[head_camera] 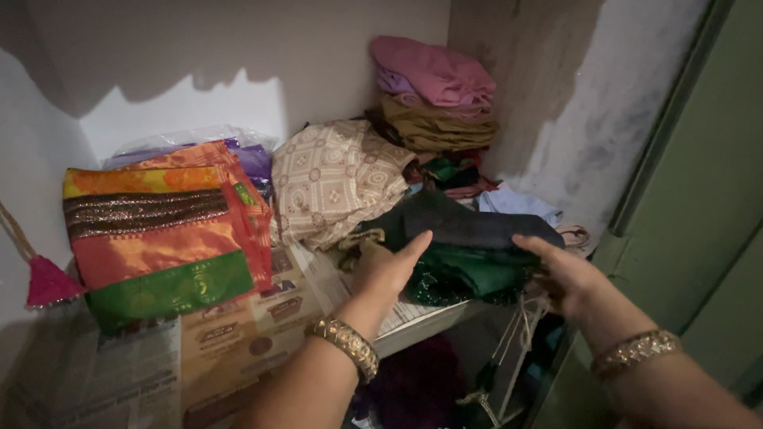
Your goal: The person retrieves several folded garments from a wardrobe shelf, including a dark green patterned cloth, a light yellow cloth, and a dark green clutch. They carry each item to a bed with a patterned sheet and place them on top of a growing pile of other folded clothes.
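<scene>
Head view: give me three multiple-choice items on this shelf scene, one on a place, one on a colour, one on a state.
1. Where is the pink tassel?
A. far left
B. on the right stack
C. in a hand

2. What colour is the top cloth of the back stack?
A. green
B. pink
C. white

3. How are the hands?
A. fists
B. open at the dark green cloth
C. holding newspaper

Key: 1 A, it hangs by the left wall. 2 B, pink folds lie uppermost. 3 B, left hand and right hand flank it, fingers spread.
</scene>
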